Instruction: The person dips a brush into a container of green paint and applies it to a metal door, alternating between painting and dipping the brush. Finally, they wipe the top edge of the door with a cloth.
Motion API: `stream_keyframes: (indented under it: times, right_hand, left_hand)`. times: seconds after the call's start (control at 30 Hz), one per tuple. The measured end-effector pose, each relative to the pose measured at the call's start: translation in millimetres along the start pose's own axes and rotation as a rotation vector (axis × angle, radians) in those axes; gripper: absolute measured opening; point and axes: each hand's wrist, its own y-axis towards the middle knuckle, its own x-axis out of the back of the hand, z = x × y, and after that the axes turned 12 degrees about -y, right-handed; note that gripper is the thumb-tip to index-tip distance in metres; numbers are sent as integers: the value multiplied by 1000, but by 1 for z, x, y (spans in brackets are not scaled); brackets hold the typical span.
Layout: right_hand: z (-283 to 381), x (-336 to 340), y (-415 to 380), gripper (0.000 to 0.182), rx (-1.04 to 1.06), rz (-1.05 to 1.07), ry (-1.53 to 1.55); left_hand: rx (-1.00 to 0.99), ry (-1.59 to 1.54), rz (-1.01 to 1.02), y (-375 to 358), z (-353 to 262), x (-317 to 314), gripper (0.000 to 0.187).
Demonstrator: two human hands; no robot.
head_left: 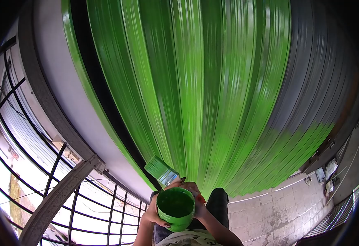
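Observation:
My left hand wraps around the left side of a round green cup, which has dark green paint inside. My right hand is closed behind the cup's far rim, gripping a wide paintbrush. The bristles, coated in green, point up and to the left, and most of the handle is hidden by the fingers. Ahead stands a ribbed metal shutter, mostly covered in glossy green paint. Its right part is grey in the upper area and green lower down.
A black strip and a white wall border the shutter on the left. Farther left are a black metal grille and a weathered post. Pale floor tiles lie at lower right, with small objects by the wall.

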Motion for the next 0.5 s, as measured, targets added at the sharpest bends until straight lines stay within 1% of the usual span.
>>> stream_keyframes:
  times: [0.07,0.17,0.27,0.3,0.33,0.4,0.47,0.5]
  right_hand:
    - [6,-4,2,31,12,-24,0]
    - [1,19,-9,44,-100,-70,-124]
    - [7,51,-9,52,-87,70,87]
    - [-7,89,-10,55,-96,99,-225]
    - [-17,112,-15,57,-288,-14,-593]
    - [-47,150,-25,65,-526,124,-1121]
    - [-99,203,-46,72,-627,348,-1647]
    - [-99,198,-42,77,-783,482,-1642]
  left_hand:
    - [-14,45,-9,0,-2,-1,113]
    - [-57,85,-8,1,-4,4,113]
    - [-107,97,0,2,-8,13,112]
    - [-128,115,-19,1,-12,11,108]
    - [-122,118,-30,-3,-14,12,107]
    - [-110,125,-45,-10,-17,16,104]
    - [-93,114,-72,-15,-14,20,105]
    - [-96,116,-89,-16,-17,18,105]
